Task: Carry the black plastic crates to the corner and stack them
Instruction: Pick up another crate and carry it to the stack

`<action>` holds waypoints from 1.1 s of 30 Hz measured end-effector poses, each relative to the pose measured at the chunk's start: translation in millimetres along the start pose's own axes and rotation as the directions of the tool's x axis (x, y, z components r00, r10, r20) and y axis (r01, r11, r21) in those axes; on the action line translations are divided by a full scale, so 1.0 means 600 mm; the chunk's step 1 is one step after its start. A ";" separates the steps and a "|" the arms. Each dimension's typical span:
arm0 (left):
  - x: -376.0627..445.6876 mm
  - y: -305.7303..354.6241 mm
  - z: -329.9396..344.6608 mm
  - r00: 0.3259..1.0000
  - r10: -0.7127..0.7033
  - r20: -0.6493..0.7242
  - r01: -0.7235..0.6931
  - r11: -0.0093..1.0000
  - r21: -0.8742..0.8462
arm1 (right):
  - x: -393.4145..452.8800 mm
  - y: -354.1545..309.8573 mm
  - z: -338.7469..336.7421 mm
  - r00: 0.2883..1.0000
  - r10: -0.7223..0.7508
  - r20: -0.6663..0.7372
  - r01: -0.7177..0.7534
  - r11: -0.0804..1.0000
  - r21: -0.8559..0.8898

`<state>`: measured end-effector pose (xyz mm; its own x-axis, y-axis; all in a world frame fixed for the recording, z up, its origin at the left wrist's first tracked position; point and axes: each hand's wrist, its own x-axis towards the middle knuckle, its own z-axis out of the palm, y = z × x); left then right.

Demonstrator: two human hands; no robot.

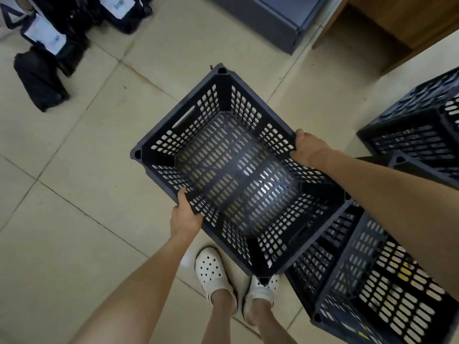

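Both hands grip one black plastic crate (238, 170) by the rims of its two long sides. Closed over the near-left rim, the left hand (185, 217) has its thumb lying on the inside of the wall and its fingers hidden beneath the edge. Across from it, the right hand (309, 147) clamps the far-right rim in the same manner, thumb on top. Neither hand is spread; each is curled tight on the plastic.

Rectangular and open-topped, the crate shows nothing inside. Its walls and floor are a lattice of small rounded slots through which the pale floor shows. Solid smooth panels brace each inner corner, the rim corners carry moulded sockets, and a long handle slot is cut in each short end. It is held clear of the floor, turned diagonally, above the person's white perforated clogs (213, 274), with one corner overlapping the right foot.

More black slotted crates (367, 289) of the same pattern stand at the lower right, partly beneath the held one and under the right forearm; another crate (417, 135) sits at the right edge. Large glossy beige tiles (74, 194) with thin grout lines cover the floor. Dark bags with white labels (49, 38) lie at the upper left, blurred. A grey cabinet base (273, 21) and a wooden panel (402, 18) fill the top right.
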<state>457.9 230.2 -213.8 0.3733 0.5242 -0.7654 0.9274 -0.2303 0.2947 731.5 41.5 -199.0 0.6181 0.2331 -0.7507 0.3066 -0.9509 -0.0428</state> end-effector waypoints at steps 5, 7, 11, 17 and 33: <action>-0.014 0.000 -0.024 0.999 0.050 -0.016 -0.050 0.998 0.031 | -0.024 -0.004 -0.029 0.998 0.048 0.039 -0.047 0.999 -0.022; -0.017 -0.003 -0.051 0.997 0.081 -0.015 -0.080 0.995 0.063 | -0.038 -0.008 -0.033 0.997 0.055 0.062 -0.053 0.998 -0.034; -0.027 -0.002 -0.123 0.990 0.141 0.012 -0.141 0.977 0.157 | -0.089 -0.020 -0.054 0.984 0.043 0.175 -0.045 0.999 0.003; -0.076 0.023 -0.258 0.981 0.175 0.088 -0.194 0.934 0.301 | -0.197 -0.051 -0.138 0.944 -0.006 0.331 0.003 1.000 0.010; -0.457 0.046 -0.613 0.973 0.220 -0.066 -0.185 0.921 0.342 | -0.581 -0.215 -0.375 0.976 -0.165 0.140 0.158 0.985 0.065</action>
<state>388.9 381.7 214.7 0.5692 0.5135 -0.6421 0.7776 -0.5899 0.2175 639.3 128.6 216.6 0.4511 0.3563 -0.8183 0.3529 -0.9133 -0.2032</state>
